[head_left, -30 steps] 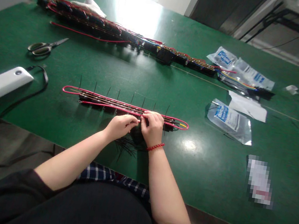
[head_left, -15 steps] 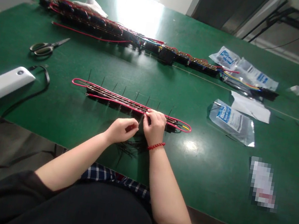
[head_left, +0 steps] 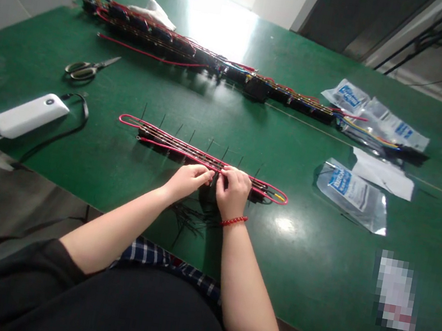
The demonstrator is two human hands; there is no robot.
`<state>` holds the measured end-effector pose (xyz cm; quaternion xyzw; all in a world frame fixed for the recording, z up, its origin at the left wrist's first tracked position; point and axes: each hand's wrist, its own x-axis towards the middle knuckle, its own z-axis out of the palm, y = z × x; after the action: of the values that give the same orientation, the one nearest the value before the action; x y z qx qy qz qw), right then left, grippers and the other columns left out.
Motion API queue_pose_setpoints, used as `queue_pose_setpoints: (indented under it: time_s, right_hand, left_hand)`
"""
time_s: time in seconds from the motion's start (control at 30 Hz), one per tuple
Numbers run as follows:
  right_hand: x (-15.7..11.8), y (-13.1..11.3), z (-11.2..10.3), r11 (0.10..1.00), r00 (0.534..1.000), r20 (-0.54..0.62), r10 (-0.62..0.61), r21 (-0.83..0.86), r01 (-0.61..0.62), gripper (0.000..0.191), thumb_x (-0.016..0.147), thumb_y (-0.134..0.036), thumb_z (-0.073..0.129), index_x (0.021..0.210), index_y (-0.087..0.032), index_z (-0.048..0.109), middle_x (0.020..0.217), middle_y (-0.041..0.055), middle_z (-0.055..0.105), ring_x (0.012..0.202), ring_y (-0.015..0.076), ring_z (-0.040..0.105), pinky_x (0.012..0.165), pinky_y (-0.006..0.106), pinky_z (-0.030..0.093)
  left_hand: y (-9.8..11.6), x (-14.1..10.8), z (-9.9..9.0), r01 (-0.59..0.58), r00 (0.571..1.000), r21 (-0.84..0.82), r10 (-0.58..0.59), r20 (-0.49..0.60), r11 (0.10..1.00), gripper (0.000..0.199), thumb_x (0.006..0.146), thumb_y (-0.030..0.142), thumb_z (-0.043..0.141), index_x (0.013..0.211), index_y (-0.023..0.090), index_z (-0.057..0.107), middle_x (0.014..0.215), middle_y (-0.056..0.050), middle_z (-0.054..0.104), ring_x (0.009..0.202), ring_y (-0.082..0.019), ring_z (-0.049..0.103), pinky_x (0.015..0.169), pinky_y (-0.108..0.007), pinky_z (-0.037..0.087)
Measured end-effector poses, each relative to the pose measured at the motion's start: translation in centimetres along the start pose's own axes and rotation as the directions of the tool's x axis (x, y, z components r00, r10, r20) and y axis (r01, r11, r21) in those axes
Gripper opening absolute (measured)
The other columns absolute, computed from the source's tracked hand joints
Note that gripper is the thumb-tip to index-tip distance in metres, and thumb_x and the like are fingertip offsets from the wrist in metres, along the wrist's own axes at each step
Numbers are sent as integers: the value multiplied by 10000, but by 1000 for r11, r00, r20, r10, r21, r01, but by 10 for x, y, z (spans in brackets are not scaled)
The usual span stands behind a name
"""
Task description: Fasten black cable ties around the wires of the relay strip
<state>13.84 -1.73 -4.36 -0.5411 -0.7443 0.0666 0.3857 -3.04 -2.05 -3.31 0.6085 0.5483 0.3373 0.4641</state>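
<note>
So the long wired strip [head_left: 182,144] is lying on the counter [head_left: 114,187], just past the fingertips on the side away from the body. Its long axis runs mostly left to right, on a bit of a slant, with the left end farther out and the right end closer in.

The right hand [head_left: 235,191] is the nearer one: it's actually touching the strip's near edge, right of the middle, palm down, fingers curled, forearm coming up from below with a red bracelet [head_left: 234,221] on the wrist. Can't tell if those fingers are gripping or just resting.

The left hand [head_left: 187,181] sits just beside it, forearm angled in from the lower left, thumb and index pressed together. Can't make out whether anything thin is between them, tbh.
</note>
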Motion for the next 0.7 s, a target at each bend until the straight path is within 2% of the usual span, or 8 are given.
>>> queue_pose_setpoints:
  time_s: [0.13,0.33,0.7]
  right_hand:
    - [-1,0,0,1000,1000,-17,-10,-13,10,76,912,-206,577,884,-227,645,1051,60,745,1020,247,636,962,418,438]
    - [0,0,0,1000,1000,-26,-12,-3,12,89,919,-214,578,858,-226,641,1038,56,749,1004,239,641,956,409,445]
    - [2,-3,0,1000,999,-43,8,27,-7,109,911,-214,583,815,-225,634,1004,66,749,995,239,644,959,413,463]
  left_hand:
    - [0,8,3,-9,999,125,3,51,992,338,881,474,591,748,187,713,730,-10,715,684,-157,639,655,-244,464]
    - [-3,6,7,-34,999,203,32,13,979,279,892,409,572,792,193,718,746,-11,712,665,-149,614,621,-240,436]
    - [-7,3,11,-104,994,175,109,-18,979,232,891,355,586,798,174,697,689,5,653,604,-117,528,571,-227,370]
